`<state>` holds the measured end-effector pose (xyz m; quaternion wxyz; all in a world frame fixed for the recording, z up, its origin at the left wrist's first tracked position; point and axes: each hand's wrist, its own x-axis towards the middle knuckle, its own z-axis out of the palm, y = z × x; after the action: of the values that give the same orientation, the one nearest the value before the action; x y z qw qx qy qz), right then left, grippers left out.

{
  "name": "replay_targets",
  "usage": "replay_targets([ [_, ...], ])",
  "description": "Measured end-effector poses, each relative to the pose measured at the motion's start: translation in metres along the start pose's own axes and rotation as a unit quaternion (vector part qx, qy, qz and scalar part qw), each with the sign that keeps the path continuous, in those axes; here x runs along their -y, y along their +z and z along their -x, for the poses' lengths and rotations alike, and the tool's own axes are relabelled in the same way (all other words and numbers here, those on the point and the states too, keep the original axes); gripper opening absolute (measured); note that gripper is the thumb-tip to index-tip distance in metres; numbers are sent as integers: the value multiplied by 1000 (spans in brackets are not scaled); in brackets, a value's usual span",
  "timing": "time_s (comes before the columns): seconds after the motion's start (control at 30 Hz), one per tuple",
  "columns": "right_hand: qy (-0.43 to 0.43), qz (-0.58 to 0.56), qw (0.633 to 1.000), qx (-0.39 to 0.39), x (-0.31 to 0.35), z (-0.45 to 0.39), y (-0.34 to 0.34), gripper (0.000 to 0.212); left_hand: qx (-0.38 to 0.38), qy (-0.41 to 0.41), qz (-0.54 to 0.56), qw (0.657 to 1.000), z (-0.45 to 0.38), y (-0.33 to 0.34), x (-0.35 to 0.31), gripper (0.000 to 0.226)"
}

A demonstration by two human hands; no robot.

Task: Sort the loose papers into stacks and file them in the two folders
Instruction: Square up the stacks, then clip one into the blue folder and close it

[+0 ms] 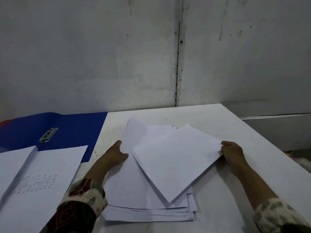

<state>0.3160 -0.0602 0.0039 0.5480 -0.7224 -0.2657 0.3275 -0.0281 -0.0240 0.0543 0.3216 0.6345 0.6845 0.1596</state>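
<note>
My left hand [116, 154] lies flat on the pile [143, 199] mid-table [218, 118]; my right hand [233, 154] pinches a skewed sheaf [175, 165] on top. Left, sorted sheets [42, 174] overlap the open blue folder [75, 132].

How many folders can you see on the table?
1 for sure: an open blue folder at the far left, partly under white sheets. A red edge behind it may be a second.

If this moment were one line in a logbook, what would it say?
stage: sorting | right hand: pinches rotated top sheets | left hand: rests on paper pile | blue folder: open
</note>
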Motion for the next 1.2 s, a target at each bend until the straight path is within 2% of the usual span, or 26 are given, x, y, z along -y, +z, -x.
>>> replay_targets([
  [0.1,-23,50,997,55,6,-1,9,27,1,-1,0,1000,-1,1,-2,49],
  [0.17,-33,87,994,65,11,-2,16,25,4,-10,12,1000,-4,1,-1,49],
  [0.33,-63,182,977,95,22,-10,26,22,35,-65,104,992,-8,-1,8,62],
  [0.4,-78,206,969,111,24,-12,31,25,33,-69,117,990,-13,1,11,68],
  [0.47,-100,220,962,129,26,-11,41,37,14,-55,106,993,-15,4,11,72],
  [0.6,-135,189,963,138,25,2,70,69,-28,-33,108,993,-16,9,8,77],
  [0.67,-132,154,972,120,24,13,83,72,-27,-35,122,992,-17,11,6,81],
  [0.77,-129,142,973,127,18,21,101,70,-32,-37,136,989,-19,12,10,73],
  [0.87,-129,181,959,174,13,26,113,70,-31,-27,131,991,-18,16,12,68],
  [0.93,-131,188,947,224,12,26,118,73,-30,-5,124,992,-15,19,9,50],
  [1.03,-119,157,944,266,14,24,118,79,-39,27,107,993,-11,22,6,43],
  [1.2,-98,91,969,209,15,25,95,93,-68,71,191,977,-4,20,4,46],
])
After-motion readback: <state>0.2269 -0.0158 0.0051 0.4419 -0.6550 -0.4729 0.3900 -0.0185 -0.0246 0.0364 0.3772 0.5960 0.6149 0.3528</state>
